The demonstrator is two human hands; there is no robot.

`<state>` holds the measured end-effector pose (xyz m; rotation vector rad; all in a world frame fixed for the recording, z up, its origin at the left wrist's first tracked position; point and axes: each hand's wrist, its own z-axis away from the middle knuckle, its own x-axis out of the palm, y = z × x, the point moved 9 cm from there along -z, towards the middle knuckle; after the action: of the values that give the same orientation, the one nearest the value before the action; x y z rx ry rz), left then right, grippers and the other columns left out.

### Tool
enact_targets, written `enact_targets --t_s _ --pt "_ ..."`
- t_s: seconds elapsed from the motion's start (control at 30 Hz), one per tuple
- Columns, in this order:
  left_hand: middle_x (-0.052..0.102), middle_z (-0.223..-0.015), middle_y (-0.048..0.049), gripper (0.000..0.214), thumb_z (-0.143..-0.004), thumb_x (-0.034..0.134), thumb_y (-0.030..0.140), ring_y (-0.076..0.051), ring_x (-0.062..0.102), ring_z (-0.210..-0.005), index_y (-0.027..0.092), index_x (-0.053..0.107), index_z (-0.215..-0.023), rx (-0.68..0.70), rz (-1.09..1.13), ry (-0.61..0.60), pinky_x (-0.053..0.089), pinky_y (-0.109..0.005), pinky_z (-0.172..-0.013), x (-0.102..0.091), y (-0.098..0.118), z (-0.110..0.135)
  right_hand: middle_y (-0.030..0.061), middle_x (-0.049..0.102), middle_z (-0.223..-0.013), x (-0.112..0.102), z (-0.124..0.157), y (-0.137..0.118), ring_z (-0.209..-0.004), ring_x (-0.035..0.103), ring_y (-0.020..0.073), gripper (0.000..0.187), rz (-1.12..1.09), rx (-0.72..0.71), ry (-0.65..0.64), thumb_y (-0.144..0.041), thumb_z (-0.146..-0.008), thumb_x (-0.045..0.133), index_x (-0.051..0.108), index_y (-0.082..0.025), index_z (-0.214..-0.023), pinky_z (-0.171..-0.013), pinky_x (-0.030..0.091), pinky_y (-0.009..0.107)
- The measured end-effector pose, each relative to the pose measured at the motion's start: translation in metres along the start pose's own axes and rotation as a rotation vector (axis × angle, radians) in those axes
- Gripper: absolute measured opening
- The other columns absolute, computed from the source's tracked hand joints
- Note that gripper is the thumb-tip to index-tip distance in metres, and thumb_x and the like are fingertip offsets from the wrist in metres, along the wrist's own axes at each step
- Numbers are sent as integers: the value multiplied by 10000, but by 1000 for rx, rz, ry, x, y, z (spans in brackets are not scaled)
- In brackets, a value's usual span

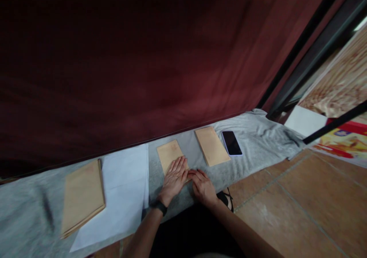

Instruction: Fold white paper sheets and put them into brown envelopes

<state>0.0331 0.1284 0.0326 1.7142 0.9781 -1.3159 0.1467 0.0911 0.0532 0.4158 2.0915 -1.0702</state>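
- I watch remotely through the head camera: a tan paper envelope (168, 153) lies flat on a grey cloth (258, 141) draped over a long, narrow surface, in front of the person's dark-clothed lap.
- The envelope is plain, matte and light brown, like kraft paper. It looks rectangular and thin, with straight edges and clean far corners. It sits at a slant, its far end leaning left.
- Near its far edge I make out a faint reddish mark, too small for me to read. Its near end is mostly covered by the hands.
- The left hand (174, 175) rests palm down on the envelope, fingers stretched out and close together, pressing flat with nothing clasped. A dark band (159, 207) circles that wrist.
- The right hand (203, 186) is at the near right corner, fingers bent inward, their tips close to the left hand. I cannot tell whether they pinch the paper.
- To the right lies a thicker tan stack (212, 146) of similar shape, with a dark-screened phone (232, 142) just beside it.
- To the left are white sheets (126, 185), partly under a larger brown pile (83, 196) with layered edges.
- A deep red curtain (160, 74) hangs behind.
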Motion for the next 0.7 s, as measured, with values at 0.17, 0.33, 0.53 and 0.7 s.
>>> enact_targets --t_s 0.17,0.33,0.53,0.7 --pt "351 -1622 -59 560 -1048 253 366 -183 283 -1509 210 223 -1584 15 40 -27 268 -445 -1247 2 9 16 77 655 -1298 0 0 5 -1243 575 199 540 7 37 9 -16 -827 469 566 -217 -1319 -1178 372 423" --pt "323 -1632 -70 595 -1043 286 408 -189 256 -1518 199 179 -1590 5 64 -18 268 -439 -1248 -2 22 36 91 656 -1287 1 0 6 -1246 572 206 518 19 35 -8 -19 -841 470 557 -194 -1320 -1172 378 418" --pt "359 -1612 -112 601 -1028 346 388 -222 288 -1507 154 252 -1573 -22 53 6 336 -458 -1218 -11 41 58 89 655 -1300 2 1 7 -1251 569 208 539 36 37 -2 2 -823 475 561 -186 -1321 -1176 378 422" --pt "405 -1588 -108 559 -1023 359 373 -219 336 -1487 163 338 -1540 -57 70 -4 361 -458 -1206 -15 48 69 93 651 -1309 1 2 6 -1237 582 223 525 49 43 17 11 -820 461 592 -167 -1297 -1172 383 416"
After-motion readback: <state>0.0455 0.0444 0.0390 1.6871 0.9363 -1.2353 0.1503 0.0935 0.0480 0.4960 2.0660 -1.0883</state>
